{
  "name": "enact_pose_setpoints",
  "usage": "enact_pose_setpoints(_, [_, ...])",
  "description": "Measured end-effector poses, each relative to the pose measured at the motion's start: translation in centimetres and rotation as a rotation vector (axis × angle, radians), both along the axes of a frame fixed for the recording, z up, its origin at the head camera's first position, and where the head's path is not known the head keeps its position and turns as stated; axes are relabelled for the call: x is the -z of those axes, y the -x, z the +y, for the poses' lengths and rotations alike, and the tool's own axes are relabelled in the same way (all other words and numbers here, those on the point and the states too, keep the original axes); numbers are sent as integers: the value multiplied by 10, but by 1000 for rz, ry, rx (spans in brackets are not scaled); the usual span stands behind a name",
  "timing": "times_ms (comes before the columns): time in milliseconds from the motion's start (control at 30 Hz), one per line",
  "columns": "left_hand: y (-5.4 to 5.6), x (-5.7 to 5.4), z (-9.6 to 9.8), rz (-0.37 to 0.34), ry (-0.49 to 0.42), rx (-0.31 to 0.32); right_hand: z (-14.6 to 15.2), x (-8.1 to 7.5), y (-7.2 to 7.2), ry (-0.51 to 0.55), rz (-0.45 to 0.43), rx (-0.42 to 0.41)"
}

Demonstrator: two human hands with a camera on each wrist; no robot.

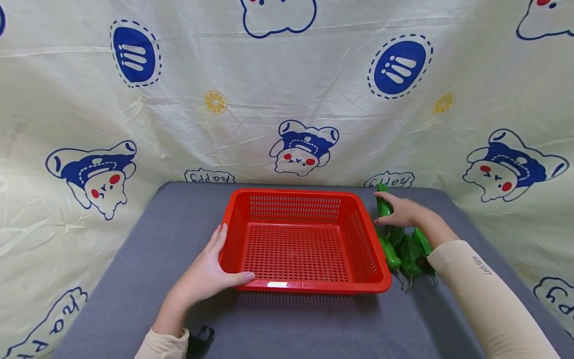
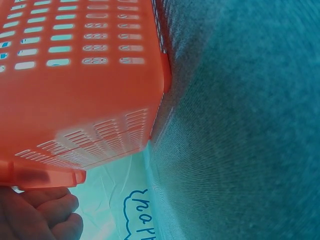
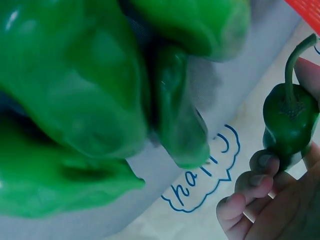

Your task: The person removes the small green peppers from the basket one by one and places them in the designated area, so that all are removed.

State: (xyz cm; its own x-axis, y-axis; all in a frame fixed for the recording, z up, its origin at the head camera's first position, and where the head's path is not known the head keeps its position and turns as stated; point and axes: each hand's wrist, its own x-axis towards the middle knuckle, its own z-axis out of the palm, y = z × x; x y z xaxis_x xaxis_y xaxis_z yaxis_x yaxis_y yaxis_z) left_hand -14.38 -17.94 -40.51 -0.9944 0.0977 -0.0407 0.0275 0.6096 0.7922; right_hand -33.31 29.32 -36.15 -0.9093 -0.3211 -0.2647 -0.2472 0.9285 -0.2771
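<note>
A red plastic basket (image 1: 314, 287) with slotted walls and a grid bottom stands on the table, with nothing inside. My left hand (image 1: 207, 271) grips its near left corner, thumb over the front rim and fingers along the left side; the left wrist view has those fingers (image 2: 55, 212) curled below the rim. Right of the basket, my right hand (image 1: 405, 212) holds a green pepper (image 1: 384, 206) between thumb and fingers. In the right wrist view this pepper (image 3: 287, 125) has its curved stem pointing up. Several more green peppers (image 1: 409, 254) lie beneath that hand, partly hidden by the wrist.
The grey table (image 1: 179, 224) reaches back to a white printed cloth (image 1: 188, 119) hanging behind and at both sides. The loose peppers lie close along the basket's right wall. A black strap (image 1: 202, 339) shows at the left wrist.
</note>
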Motion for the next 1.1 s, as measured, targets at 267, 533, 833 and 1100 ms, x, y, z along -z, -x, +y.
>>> enact_pose_setpoints(267, [0, -1, 1, 7, 19, -4, -3, 15, 3, -57, -29, 4])
enact_pose_setpoints(533, [1, -1, 2, 9, 19, -3, -8, 22, 4, -75, -88, 14])
enact_pose_setpoints(833, [0, -1, 3, -2, 20, -5, -5, 23, 3, -72, -174, 32])
enact_pose_setpoints(1100, [-1, -1, 2, -5, 11, -4, -2, 22, 3, -65, -212, 30])
